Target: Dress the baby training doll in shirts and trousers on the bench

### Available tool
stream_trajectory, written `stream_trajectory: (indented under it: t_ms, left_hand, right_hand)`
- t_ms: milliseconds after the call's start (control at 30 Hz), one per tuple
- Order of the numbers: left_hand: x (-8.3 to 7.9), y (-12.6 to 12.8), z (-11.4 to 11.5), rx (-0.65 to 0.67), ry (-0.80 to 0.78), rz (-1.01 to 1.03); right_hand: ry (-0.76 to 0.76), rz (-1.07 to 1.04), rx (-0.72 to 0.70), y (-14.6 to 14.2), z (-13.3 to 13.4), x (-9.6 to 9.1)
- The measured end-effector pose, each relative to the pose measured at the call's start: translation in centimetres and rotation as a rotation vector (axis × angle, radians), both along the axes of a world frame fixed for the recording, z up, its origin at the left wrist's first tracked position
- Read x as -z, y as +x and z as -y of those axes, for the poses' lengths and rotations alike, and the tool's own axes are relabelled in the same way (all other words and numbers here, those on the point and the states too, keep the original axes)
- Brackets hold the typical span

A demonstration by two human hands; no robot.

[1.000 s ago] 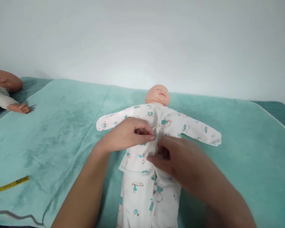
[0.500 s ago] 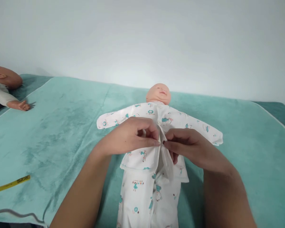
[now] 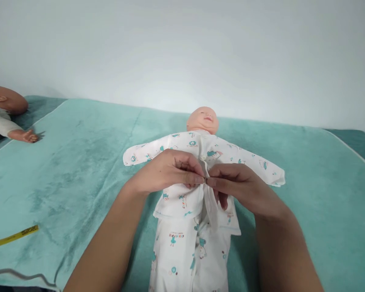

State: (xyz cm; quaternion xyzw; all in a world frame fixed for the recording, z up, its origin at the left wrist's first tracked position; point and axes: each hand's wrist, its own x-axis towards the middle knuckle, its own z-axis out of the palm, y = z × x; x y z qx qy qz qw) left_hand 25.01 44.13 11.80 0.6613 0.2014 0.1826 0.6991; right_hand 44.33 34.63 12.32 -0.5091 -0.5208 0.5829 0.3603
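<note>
1. Nearest, one pair of white printed trousers [image 3: 176, 253], two legs side by side, runs off the bottom edge.
2. At the lower left lie one wavy grey line [image 3: 18, 275], cord or hem, I cannot tell which, and beyond it one yellow strip [image 3: 13, 237] with black marking, cut by the picture's edge.
3. Two bare forearms reach in from the bottom, one on each side of the trousers.
4. Two hands meet over the middle: the left hand [image 3: 168, 174] has thumb and forefinger pinched on one front edge of the shirt; the right hand [image 3: 246, 188] pinches the other edge, fingertips close together. A small dark spot between them is too small to name.
5. One white printed shirt [image 3: 176, 205] is on the first doll [image 3: 202, 119], its two sleeves spread wide. The front parts below the fingertips; the hands block much of its middle.
6. All this lies on one teal blanket [image 3: 79, 178], with darker cloth [image 3: 357, 144] showing at both far corners.
7. The doll's bare head lies beyond the shirt's collar; a second doll [image 3: 0, 120], partly out of the picture, lies at the far left, one arm extended.
8. Farthest, one pale wall [image 3: 182, 52].
</note>
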Motion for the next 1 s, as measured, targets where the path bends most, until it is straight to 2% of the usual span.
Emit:
stream_trajectory:
  t_ms: [200, 500, 767, 1000]
  left_hand:
    - [0.1, 0.0, 0.0, -0.002, -0.038, 0.008]
    - [0.2, -0.1, -0.1, 0.019, -0.015, 0.033]
    - [0.4, 0.1, -0.1, 0.052, -0.014, 0.001]
    - [-0.2, 0.1, 0.4, 0.018, 0.097, -0.074]
  right_hand:
    - [-0.027, 0.011, -0.031, 0.1, 0.0, 0.0]
    - [0.0, -0.021, -0.092, 0.5, 0.0, 0.2]
    - [-0.035, -0.008, -0.03, 0.1, -0.2, 0.2]
    - [-0.05, 0.076, 0.001, -0.6, 0.0, 0.1]
